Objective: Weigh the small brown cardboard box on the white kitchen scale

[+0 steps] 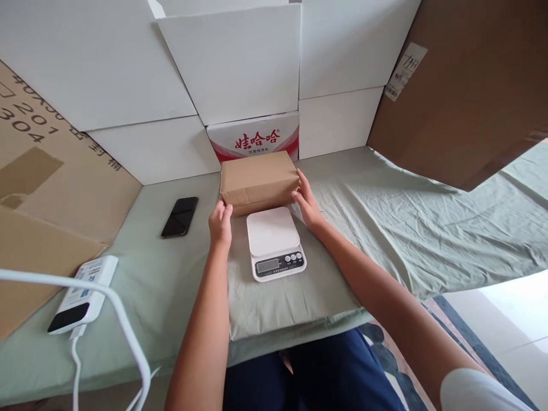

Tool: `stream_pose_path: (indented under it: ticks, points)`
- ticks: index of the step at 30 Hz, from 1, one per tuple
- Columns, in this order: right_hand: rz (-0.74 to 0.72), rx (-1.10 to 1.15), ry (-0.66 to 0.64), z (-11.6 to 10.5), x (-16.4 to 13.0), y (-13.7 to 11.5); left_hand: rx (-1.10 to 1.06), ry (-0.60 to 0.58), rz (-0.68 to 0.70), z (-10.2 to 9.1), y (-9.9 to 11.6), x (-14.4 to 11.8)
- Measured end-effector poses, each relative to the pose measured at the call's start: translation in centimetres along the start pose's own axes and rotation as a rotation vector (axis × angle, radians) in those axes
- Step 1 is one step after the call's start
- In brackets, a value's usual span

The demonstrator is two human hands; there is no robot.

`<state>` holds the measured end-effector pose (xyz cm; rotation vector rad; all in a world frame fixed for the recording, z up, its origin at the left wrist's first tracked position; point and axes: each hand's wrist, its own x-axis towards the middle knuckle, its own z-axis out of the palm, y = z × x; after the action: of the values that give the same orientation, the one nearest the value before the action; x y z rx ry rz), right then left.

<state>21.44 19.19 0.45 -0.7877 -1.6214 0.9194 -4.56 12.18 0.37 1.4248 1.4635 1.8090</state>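
A brown cardboard box (260,177) lies flat at the back of the cloth-covered table, in front of a white and red carton. My left hand (220,222) grips its near left corner, thumb on the near side. At the right end, my right hand (307,200) holds the box with the fingers along its side. Just in front of the box, between my forearms, sits a white kitchen scale (274,233) with nothing on its plate. Its display (268,265) looks blank.
A black phone (180,217) lies left of the box. Further left is a white power bank (85,292) with a white cable (124,319). White cartons (240,63) form a wall behind; large brown cardboard (462,97) stands at right and more cardboard (51,188) at left.
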Motion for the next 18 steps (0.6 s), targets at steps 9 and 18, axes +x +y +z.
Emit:
stream_pose_path:
  ticks: [9, 18]
  points:
    - [-0.128, -0.093, -0.078, -3.6, -7.8, -4.3, 0.017, 0.019, -0.053, -2.1, 5.3, -9.0]
    - [-0.153, -0.116, -0.050, -4.0, -9.7, -3.9, 0.064, 0.056, -0.119, -2.6, 4.7, -12.1]
